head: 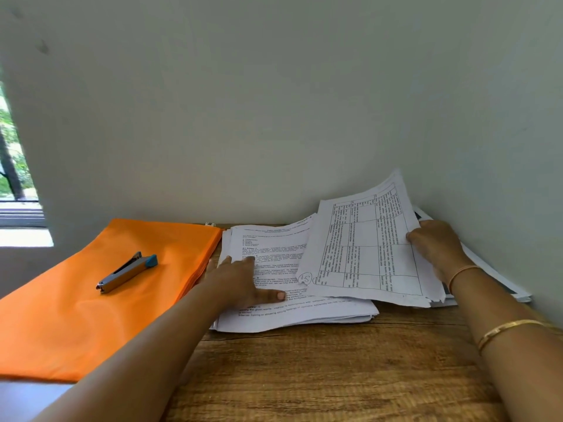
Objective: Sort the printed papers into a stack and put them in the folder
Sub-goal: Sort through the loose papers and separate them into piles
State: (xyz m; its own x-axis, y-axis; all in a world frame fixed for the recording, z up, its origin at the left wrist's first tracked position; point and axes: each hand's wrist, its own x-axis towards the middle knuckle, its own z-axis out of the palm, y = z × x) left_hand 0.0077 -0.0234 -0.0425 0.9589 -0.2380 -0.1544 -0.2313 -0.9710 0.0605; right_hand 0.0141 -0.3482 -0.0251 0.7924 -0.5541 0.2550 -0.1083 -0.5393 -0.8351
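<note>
A stack of printed text pages (292, 315) lies on the wooden table (320, 376) beside an orange folder (91, 315). My left hand (240, 284) rests flat on that stack, fingers straight, thumb out to the right. My right hand (438, 248) grips the right edge of a bundle of sheets with a printed table (365, 251), lifted and tilted up over the stack. More papers (499, 281) lie under and behind my right hand against the wall.
A grey stapler with a blue end (128, 272) lies on the closed orange folder at the left. The wall stands right behind the papers. A window is at the far left. Bare wood runs along the table's front.
</note>
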